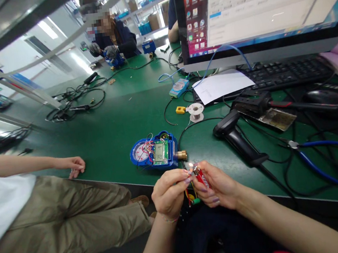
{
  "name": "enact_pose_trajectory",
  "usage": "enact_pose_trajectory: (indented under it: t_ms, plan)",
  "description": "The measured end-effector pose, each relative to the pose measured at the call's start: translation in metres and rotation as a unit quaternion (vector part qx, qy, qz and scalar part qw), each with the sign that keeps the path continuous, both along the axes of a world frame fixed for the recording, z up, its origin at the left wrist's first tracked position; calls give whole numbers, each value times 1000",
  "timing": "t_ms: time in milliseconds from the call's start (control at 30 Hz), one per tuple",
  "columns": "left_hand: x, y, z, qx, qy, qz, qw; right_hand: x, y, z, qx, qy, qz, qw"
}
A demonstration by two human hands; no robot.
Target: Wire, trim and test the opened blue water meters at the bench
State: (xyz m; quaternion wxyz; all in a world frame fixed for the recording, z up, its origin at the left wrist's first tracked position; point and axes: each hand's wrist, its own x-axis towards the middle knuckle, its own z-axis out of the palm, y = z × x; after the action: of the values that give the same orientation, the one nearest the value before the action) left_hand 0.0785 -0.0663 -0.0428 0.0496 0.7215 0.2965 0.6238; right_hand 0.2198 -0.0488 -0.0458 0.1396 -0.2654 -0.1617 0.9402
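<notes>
My right hand (219,183) is wrapped round a red lighter (204,178), and a small flame shows at the lighter's top. Close beside it, my left hand (170,192) pinches thin wires at the fingertips, right by the flame; the exact ends are hidden by the fingers. Coloured wires and a green cylindrical part (196,201) hang below my hands. Just beyond them on the bench lies a blue water meter (170,165) with its cover off, showing a circuit board with a small display (160,152), loose wires and a brass fitting (182,155).
A black barcode scanner (243,141), blue-handled pliers (318,163) and a solder spool (196,112) lie on the green bench (111,124). Behind stand a keyboard (293,73) and monitor (253,9). A person stands at left, hand (77,165) on the bench edge; another sits opposite.
</notes>
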Motion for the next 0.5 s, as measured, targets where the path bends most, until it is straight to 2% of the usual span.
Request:
enact_pose_trajectory:
  t_ms: [233,500]
  plan:
    - [-3,0,-3,-8,11,10,1000,1,-1,-1,3,12,10,1000]
    - [-6,2,1,-8,13,16,1000,0,0,-4,9,22,27,999]
